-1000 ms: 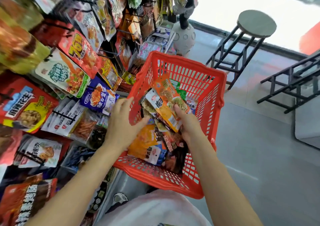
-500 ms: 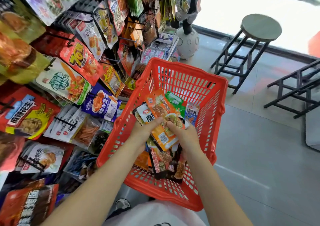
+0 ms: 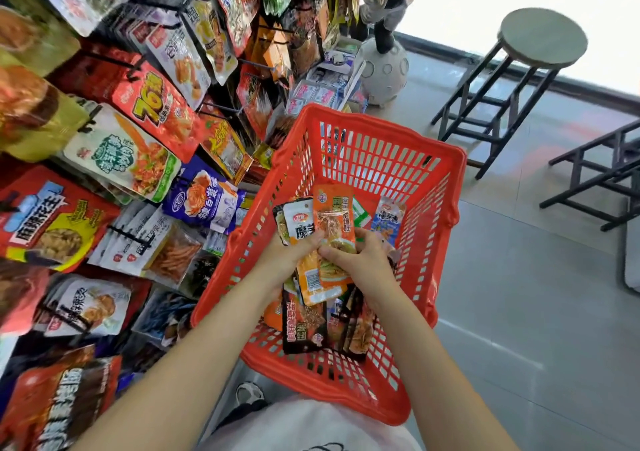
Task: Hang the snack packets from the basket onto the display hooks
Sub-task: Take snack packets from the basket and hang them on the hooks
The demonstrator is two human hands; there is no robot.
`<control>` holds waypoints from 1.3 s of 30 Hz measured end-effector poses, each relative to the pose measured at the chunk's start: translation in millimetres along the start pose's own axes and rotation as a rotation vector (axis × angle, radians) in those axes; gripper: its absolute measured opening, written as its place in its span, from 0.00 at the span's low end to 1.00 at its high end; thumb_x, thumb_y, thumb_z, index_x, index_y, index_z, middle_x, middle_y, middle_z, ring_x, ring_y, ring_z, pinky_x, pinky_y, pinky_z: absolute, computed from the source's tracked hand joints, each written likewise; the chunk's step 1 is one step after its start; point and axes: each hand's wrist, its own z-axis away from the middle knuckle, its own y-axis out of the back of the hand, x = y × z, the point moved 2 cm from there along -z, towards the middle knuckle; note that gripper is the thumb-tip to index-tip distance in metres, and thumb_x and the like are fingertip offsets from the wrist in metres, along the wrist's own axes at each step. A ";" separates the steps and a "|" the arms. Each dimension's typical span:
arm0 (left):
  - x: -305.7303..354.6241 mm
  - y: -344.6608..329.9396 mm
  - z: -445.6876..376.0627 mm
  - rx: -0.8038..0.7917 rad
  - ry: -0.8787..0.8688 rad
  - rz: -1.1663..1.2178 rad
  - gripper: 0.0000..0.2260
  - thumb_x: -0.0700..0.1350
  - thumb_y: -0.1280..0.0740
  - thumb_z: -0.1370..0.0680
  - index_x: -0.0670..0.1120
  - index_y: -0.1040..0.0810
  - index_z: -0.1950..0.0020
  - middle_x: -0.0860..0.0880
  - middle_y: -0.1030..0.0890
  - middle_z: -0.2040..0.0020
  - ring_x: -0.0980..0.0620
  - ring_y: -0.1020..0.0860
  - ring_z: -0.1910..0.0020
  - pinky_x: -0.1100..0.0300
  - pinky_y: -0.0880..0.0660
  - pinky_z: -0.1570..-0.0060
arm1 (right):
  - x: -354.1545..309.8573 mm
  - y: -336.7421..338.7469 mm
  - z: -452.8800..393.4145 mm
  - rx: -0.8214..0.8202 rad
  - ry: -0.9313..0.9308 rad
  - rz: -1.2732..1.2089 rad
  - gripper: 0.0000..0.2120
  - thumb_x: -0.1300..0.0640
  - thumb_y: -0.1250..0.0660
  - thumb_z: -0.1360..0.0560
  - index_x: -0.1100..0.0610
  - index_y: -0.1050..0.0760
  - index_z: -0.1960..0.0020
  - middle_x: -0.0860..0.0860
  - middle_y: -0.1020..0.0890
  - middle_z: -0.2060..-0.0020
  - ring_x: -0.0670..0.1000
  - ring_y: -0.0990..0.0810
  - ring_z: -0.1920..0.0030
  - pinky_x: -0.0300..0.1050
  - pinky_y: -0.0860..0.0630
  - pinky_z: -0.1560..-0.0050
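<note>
Grey tiled floor (image 3: 519, 312) lit by bright daylight from a glazed opening (image 3: 519, 11) at the upper right. A round-seated stool with a black metal frame (image 3: 512, 70) stands near it; further black metal frames (image 3: 602, 180) at the right edge.

Left grip (image 3: 289, 255) and right grip (image 3: 360, 260) curled, pinching, forearms converging
</note>
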 end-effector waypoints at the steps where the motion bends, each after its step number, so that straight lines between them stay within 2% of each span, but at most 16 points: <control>1: -0.1 -0.6 -1.7 -0.007 0.011 0.014 0.39 0.63 0.24 0.33 0.52 0.30 0.25 0.54 0.24 0.30 0.52 0.27 0.31 0.50 0.32 0.31 | 2.3 -2.4 0.2 -0.024 0.003 -0.010 0.21 0.54 0.22 0.27 0.57 0.24 0.38 0.50 0.15 0.49 0.53 0.15 0.49 0.48 0.17 0.48; 5: -3.0 -1.2 -6.1 -0.008 0.078 0.023 0.53 0.72 0.26 0.37 0.52 0.41 0.19 0.53 0.36 0.21 0.49 0.36 0.24 0.47 0.38 0.28 | 5.8 -6.0 1.3 -0.116 0.003 -0.017 0.15 0.52 0.23 0.27 0.52 0.20 0.43 0.49 0.13 0.50 0.50 0.14 0.50 0.47 0.17 0.48; 8: 0.6 -4.6 -4.6 -0.065 0.070 0.053 0.47 0.72 0.25 0.39 0.56 0.32 0.24 0.54 0.27 0.27 0.50 0.29 0.28 0.50 0.32 0.30 | 4.0 -8.9 1.5 -0.179 -0.037 -0.133 0.17 0.56 0.24 0.26 0.52 0.22 0.39 0.49 0.13 0.49 0.52 0.14 0.48 0.48 0.18 0.47; 12: 7.9 -5.6 -7.7 -0.087 0.059 0.100 0.49 0.74 0.25 0.38 0.55 0.34 0.22 0.54 0.28 0.26 0.51 0.30 0.27 0.46 0.34 0.27 | -7.1 -6.5 2.7 -0.137 0.003 -0.183 0.16 0.56 0.22 0.27 0.45 0.23 0.43 0.42 0.14 0.52 0.45 0.15 0.49 0.45 0.19 0.48; 14: 14.8 -6.0 -4.9 -0.089 0.094 0.154 0.50 0.73 0.24 0.39 0.52 0.33 0.23 0.50 0.26 0.26 0.49 0.27 0.29 0.43 0.32 0.27 | -17.9 -5.2 3.4 -0.110 0.034 -0.258 0.26 0.51 0.20 0.30 0.48 0.25 0.35 0.45 0.15 0.45 0.48 0.16 0.44 0.52 0.20 0.41; 16: 29.1 -11.7 7.4 -0.108 0.182 0.209 0.35 0.66 0.26 0.30 0.48 0.25 0.28 0.45 0.19 0.34 0.47 0.19 0.37 0.46 0.25 0.35 | -28.7 -3.9 4.7 -0.129 0.056 -0.256 0.36 0.44 0.19 0.34 0.48 0.29 0.30 0.48 0.17 0.39 0.51 0.17 0.40 0.57 0.22 0.36; 18: 35.9 -13.8 11.7 -0.179 0.229 0.285 0.13 0.53 0.31 0.21 0.47 0.14 0.44 0.43 0.14 0.48 0.45 0.14 0.52 0.50 0.19 0.48 | -46.2 -3.8 11.8 -0.126 0.127 -0.133 0.27 0.46 0.22 0.29 0.43 0.30 0.35 0.42 0.20 0.42 0.44 0.19 0.43 0.49 0.25 0.37; 20: 48.6 -17.3 19.0 -0.213 0.205 0.329 0.12 0.48 0.34 0.19 0.45 0.13 0.51 0.42 0.14 0.52 0.44 0.14 0.56 0.52 0.17 0.55 | -62.3 -1.2 13.4 -0.049 0.248 0.094 0.22 0.49 0.26 0.24 0.51 0.31 0.35 0.44 0.26 0.44 0.44 0.24 0.42 0.42 0.32 0.40; 22: 57.4 -16.0 20.8 -0.217 0.151 0.357 0.11 0.47 0.35 0.18 0.43 0.15 0.46 0.42 0.14 0.50 0.44 0.15 0.55 0.51 0.17 0.53 | -72.9 3.2 10.3 0.046 0.357 0.407 0.31 0.43 0.29 0.24 0.61 0.32 0.30 0.53 0.32 0.33 0.55 0.35 0.29 0.41 0.40 0.36; 24: 63.2 -13.4 22.0 -0.218 0.128 0.344 0.11 0.47 0.33 0.20 0.42 0.15 0.45 0.42 0.15 0.49 0.44 0.15 0.55 0.51 0.18 0.51 | -78.4 3.5 10.4 0.000 0.355 0.512 0.41 0.37 0.30 0.25 0.60 0.38 0.23 0.54 0.39 0.25 0.57 0.43 0.23 0.48 0.42 0.28; 27: 64.0 -12.9 26.9 -0.314 0.150 0.236 0.09 0.46 0.28 0.25 0.42 0.13 0.54 0.42 0.18 0.56 0.46 0.16 0.62 0.54 0.18 0.58 | -75.8 5.1 12.6 -0.160 0.276 0.604 0.57 0.28 0.29 0.35 0.58 0.47 0.20 0.55 0.38 0.23 0.58 0.38 0.24 0.60 0.35 0.27; 30: 56.9 -17.7 29.1 -0.333 0.185 0.164 0.09 0.47 0.30 0.27 0.43 0.13 0.59 0.45 0.17 0.63 0.49 0.17 0.67 0.58 0.19 0.64 | -65.8 6.1 17.4 -0.197 0.256 0.599 0.67 0.20 0.31 0.45 0.54 0.51 0.19 0.53 0.41 0.21 0.55 0.40 0.22 0.61 0.35 0.26; 32: 53.1 -19.0 23.6 -0.226 0.162 0.180 0.11 0.49 0.29 0.26 0.43 0.14 0.54 0.42 0.16 0.57 0.47 0.17 0.63 0.55 0.18 0.60 | -58.4 8.9 21.9 -0.158 0.255 0.423 0.60 0.27 0.27 0.38 0.54 0.51 0.19 0.48 0.39 0.23 0.50 0.38 0.25 0.53 0.35 0.26; 34: 52.8 -17.1 18.3 -0.096 0.146 0.238 0.14 0.51 0.29 0.25 0.42 0.17 0.48 0.40 0.16 0.52 0.44 0.16 0.59 0.49 0.19 0.55 | -49.6 12.9 27.5 -0.127 0.216 0.344 0.50 0.34 0.29 0.31 0.56 0.47 0.20 0.49 0.32 0.28 0.48 0.31 0.32 0.45 0.31 0.34; 36: 54.5 -14.1 15.9 -0.017 0.144 0.323 0.13 0.51 0.30 0.23 0.41 0.19 0.49 0.40 0.15 0.55 0.42 0.16 0.59 0.47 0.19 0.54 | -39.7 13.9 32.9 -0.199 0.121 0.331 0.42 0.36 0.30 0.28 0.57 0.39 0.23 0.49 0.25 0.36 0.45 0.23 0.42 0.39 0.27 0.46; 39: 55.1 -8.8 16.5 0.062 0.128 0.433 0.12 0.49 0.34 0.18 0.41 0.19 0.49 0.40 0.16 0.56 0.42 0.16 0.60 0.47 0.19 0.57 | -26.6 3.8 36.0 -0.330 0.050 0.198 0.21 0.43 0.29 0.23 0.52 0.23 0.34 0.44 0.19 0.39 0.41 0.20 0.43 0.39 0.28 0.45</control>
